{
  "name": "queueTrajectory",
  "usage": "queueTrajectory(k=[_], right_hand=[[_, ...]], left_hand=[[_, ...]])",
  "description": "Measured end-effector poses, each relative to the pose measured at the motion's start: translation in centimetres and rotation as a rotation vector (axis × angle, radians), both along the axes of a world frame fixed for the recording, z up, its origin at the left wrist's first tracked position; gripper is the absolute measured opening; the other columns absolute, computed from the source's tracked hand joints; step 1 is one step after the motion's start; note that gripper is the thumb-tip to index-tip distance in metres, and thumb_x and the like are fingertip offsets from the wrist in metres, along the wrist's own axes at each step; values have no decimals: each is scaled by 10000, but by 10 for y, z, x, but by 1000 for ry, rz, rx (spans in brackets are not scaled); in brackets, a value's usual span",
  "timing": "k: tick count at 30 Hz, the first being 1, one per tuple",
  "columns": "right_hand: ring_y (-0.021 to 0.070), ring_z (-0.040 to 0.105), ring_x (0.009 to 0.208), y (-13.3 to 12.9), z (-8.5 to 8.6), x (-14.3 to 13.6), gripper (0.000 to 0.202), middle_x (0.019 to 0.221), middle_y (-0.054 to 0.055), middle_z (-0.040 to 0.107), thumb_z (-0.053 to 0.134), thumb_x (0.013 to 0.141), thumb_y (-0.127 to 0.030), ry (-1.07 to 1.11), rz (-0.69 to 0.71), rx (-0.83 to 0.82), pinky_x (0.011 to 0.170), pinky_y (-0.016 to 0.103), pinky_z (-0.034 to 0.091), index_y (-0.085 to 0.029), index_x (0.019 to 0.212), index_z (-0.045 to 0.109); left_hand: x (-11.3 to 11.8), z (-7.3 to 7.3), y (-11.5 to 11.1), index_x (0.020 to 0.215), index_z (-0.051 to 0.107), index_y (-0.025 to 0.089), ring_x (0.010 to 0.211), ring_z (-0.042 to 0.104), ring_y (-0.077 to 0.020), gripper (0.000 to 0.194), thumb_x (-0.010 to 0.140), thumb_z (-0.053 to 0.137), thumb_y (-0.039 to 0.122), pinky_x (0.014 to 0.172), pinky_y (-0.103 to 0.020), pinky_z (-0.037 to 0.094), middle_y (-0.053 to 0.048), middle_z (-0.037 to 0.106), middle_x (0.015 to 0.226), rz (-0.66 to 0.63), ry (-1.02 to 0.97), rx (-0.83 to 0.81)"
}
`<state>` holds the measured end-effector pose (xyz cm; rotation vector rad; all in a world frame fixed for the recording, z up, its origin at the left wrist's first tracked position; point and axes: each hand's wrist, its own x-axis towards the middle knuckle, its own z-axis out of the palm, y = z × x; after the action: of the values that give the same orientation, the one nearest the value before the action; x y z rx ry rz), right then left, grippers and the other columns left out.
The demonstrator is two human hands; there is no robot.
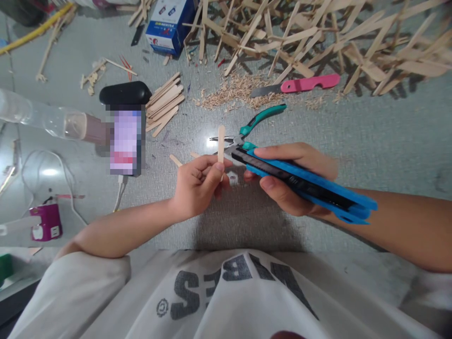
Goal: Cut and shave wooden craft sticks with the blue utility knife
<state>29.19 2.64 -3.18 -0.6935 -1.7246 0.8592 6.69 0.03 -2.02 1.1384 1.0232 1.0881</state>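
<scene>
Above the gray table (381,150), the left hand (197,186) pinches the wooden stick (221,141), its free end pointing away from the body. The right hand (293,183) grasps the blue cutter (310,184), front end near the stick; contact cannot be confirmed. The step appears to be trimming; the next move calls for a firm pinch clear of the edge. The box (165,35) reads "YUXIN", remainder unclear; the shirt (151,282) bears a large "S".

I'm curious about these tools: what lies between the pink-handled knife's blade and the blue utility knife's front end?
In the head view, green-handled needle-nose pliers lie between them.
</scene>
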Motion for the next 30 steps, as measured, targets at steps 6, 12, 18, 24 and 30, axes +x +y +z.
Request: queueTrajectory(k=[6, 12, 18, 24, 30], right_hand=[[204, 846, 708, 3, -4, 5, 617, 1045, 24, 899, 802, 938, -258, -85, 29, 148, 708, 306, 726, -317, 1548, 725], [228, 870, 785, 2, 1, 1, 610, 1064, 34, 899, 811, 930, -242, -103, -19, 131, 711, 313, 738, -332, 1530, 743], [232, 871, 796, 1, 0, 0, 624, 1053, 13, 901, 810, 941, -267, -112, -21, 149, 736, 329, 750, -349, 1553, 729], [225, 859, 774, 5, 4, -7, 632, 920, 9, 877, 802, 920, -215, -71, -13, 193, 669, 306, 722, -312, 1542, 737], [224, 815, 682, 2, 1, -6, 446, 933, -3, 877, 802, 974, -325, -56, 17, 53, 693, 375, 750, -388, 1415, 791]], left_hand=[[0, 2, 1, 956, 714, 167, 383, 566, -58, 406, 1140, 673, 527, 394, -153, 423, 28, 716, 609, 1, 28, 53], [0, 6, 1, 965, 713, 167, 389, 560, -59, 447, 1121, 685, 585, 390, -168, 397, 13, 735, 621, 3, 78, 50], [0, 6, 0, 996, 715, 170, 405, 584, -69, 432, 1091, 731, 591, 401, -176, 424, -6, 775, 661, 4, 91, 14], [1, 7, -1, 991, 729, 164, 406, 586, -65, 459, 1076, 744, 615, 397, -169, 436, -9, 779, 661, 26, 103, 10], [1, 6, -3, 968, 729, 167, 400, 578, -56, 437, 1082, 745, 589, 391, -156, 431, -5, 777, 655, 54, 122, 8]])
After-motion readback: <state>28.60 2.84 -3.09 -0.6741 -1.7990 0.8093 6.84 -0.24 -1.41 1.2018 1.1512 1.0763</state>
